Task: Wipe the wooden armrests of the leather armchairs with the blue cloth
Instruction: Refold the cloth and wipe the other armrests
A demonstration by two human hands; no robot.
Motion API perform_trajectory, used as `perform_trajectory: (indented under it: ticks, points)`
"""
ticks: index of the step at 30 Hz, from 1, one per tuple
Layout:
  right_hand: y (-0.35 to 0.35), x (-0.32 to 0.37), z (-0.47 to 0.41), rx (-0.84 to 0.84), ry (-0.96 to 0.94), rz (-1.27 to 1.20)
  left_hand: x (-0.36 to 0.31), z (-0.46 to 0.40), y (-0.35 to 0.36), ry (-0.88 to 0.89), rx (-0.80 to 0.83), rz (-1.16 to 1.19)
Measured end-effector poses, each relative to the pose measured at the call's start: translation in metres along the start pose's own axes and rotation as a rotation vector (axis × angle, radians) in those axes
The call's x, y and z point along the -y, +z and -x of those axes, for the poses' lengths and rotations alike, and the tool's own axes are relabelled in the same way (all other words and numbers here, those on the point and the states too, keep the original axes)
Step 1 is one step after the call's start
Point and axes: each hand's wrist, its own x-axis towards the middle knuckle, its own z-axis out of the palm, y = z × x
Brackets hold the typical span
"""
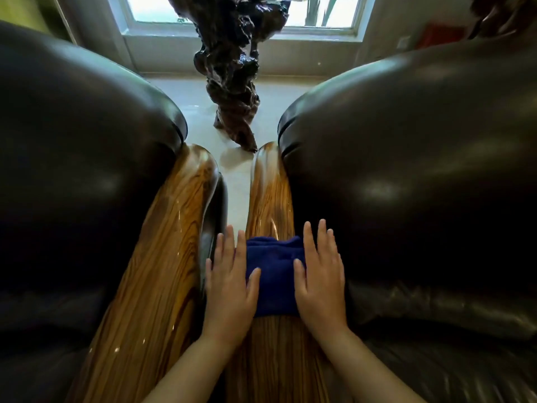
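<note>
A folded blue cloth [274, 274] lies across the wooden armrest [270, 199] of the right leather armchair [406, 184]. My left hand [229, 286] rests flat on the cloth's left edge, fingers spread, partly over the gap between the chairs. On the cloth's right edge my right hand [319, 277] presses flat, next to the leather. Both hands pin the cloth to the wood. The left armchair [72, 170] has its own glossy wooden armrest [162, 257], bare and untouched.
A narrow gap of pale tiled floor [235, 193] runs between the two armrests. A dark gnarled wooden sculpture [232, 82] stands on the floor beyond, in front of a window [241, 27].
</note>
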Motion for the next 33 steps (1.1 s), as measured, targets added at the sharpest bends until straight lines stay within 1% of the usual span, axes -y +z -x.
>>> perform_trajectory:
  ticks: [2, 4, 5, 11, 14, 17, 23, 30, 33]
  points:
    - [-0.011, -0.016, 0.013, 0.128, -0.082, -0.035, 0.015, 0.017, -0.01, 0.103, 0.118, 0.048]
    - [-0.015, -0.028, 0.016, 0.296, -0.075, -0.01, 0.021, 0.02, -0.015, 0.125, 0.298, 0.039]
    - [-0.015, -0.029, 0.012, 0.346, -0.071, -0.017, 0.021, 0.016, -0.017, 0.125, 0.34, 0.041]
    - [-0.014, -0.03, -0.022, 0.437, -0.058, -0.07, 0.017, -0.026, -0.028, 0.074, 0.484, 0.085]
    - [-0.017, -0.031, -0.052, 0.475, -0.032, -0.058, 0.011, -0.055, -0.031, 0.067, 0.511, 0.058]
    - [-0.019, -0.029, -0.083, 0.508, -0.007, -0.044, 0.007, -0.085, -0.034, 0.065, 0.516, 0.081]
    - [-0.015, -0.02, -0.134, 0.485, -0.001, 0.002, -0.001, -0.135, -0.027, 0.04, 0.49, -0.025]
    - [-0.008, -0.02, -0.16, 0.493, 0.073, -0.039, -0.005, -0.17, -0.02, 0.038, 0.515, -0.087]
    - [-0.007, -0.021, -0.161, 0.459, 0.091, -0.072, -0.004, -0.174, -0.022, 0.025, 0.447, -0.032]
